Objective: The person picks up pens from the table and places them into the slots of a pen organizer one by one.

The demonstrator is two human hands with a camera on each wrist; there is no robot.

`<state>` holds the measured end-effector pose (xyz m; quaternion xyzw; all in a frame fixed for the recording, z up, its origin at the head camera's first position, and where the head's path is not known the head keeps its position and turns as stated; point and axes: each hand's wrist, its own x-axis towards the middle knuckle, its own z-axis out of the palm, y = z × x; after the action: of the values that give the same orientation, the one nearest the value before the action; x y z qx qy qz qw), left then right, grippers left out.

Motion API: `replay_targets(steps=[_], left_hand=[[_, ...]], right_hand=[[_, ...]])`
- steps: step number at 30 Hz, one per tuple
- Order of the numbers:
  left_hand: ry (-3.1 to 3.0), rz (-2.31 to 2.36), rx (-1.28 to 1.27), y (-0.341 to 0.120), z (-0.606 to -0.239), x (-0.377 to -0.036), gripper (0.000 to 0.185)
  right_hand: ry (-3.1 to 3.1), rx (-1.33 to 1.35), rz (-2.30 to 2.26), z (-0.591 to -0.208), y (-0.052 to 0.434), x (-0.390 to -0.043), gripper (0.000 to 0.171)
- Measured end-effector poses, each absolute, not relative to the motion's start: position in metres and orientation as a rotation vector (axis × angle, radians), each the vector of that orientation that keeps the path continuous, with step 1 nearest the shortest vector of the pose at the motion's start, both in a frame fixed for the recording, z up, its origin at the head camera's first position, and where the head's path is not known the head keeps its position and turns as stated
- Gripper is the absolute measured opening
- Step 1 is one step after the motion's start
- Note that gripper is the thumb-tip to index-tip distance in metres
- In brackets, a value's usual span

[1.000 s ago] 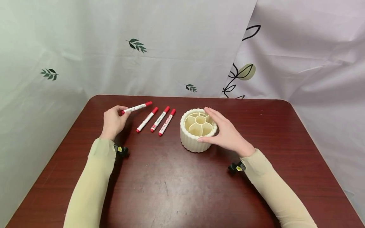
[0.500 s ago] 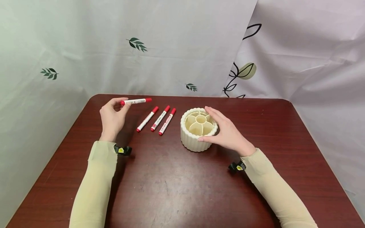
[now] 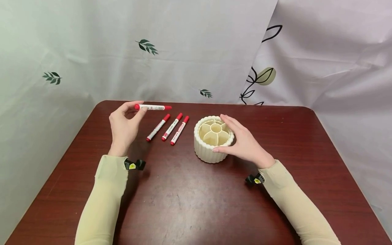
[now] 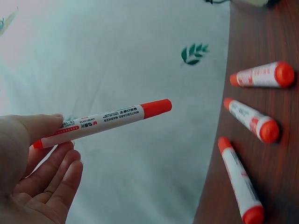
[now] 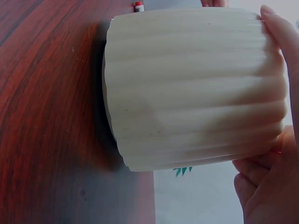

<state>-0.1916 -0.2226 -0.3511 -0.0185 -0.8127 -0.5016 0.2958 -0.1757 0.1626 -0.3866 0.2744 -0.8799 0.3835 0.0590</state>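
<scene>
Marker (image 4: 103, 123), red-and-white plastic, pinched in left grip (image 3: 124, 125); wide right grip (image 3: 243, 142) holds round cream plastic holder (image 3: 208, 153), firmness unclear; likely carrying, next needing tilt.

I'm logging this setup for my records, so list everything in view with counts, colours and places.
Held marker: 1, white with red ends, in the left hand, off the table.
Loose markers: 3, white with red ends, side by side on the table, left of the holder.
Divided holder: 1, cream, standing on the table.
Table: 1, reddish brown, under everything.
Cloth: panel count unclear, pale grey with leaf prints, around the table.
Wrist devices: 2, black with yellow patches, one per cuff.
Sleeves: 2, pale yellow, on both arms.
Left hand: 1, bare, pinching the held marker.
Right hand: 1, bare, gripping the holder's right side.
</scene>
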Motion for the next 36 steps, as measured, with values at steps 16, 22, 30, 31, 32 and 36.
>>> replay_targets(steps=[16, 22, 30, 31, 32, 36], left_hand=[[-2.015, -1.514, -0.335, -0.165, -0.308, -0.146, 0.024], [-1.973, -1.577, -0.389, -0.154, -0.304, -0.138, 0.026], [-1.947, -1.626, -0.477, -0.141, -0.300, -0.128, 0.028], [-1.945, -1.632, -0.488, -0.140, -0.301, -0.128, 0.029], [-1.943, -1.639, -0.501, -0.139, -0.302, -0.128, 0.030], [-1.944, -1.671, -0.556, -0.137, -0.314, -0.135, 0.033]], right_hand=[[-2.661, 0.831, 1.174, -0.385, 0.162, -0.174, 0.108], [-2.658, 0.833, 1.172, -0.386, 0.162, -0.175, 0.108], [-2.652, 0.834, 1.162, -0.386, 0.162, -0.176, 0.108], [-2.653, 0.833, 1.161, -0.386, 0.162, -0.175, 0.108], [-2.653, 0.832, 1.161, -0.386, 0.162, -0.175, 0.108], [-2.659, 0.827, 1.165, -0.386, 0.162, -0.175, 0.108]])
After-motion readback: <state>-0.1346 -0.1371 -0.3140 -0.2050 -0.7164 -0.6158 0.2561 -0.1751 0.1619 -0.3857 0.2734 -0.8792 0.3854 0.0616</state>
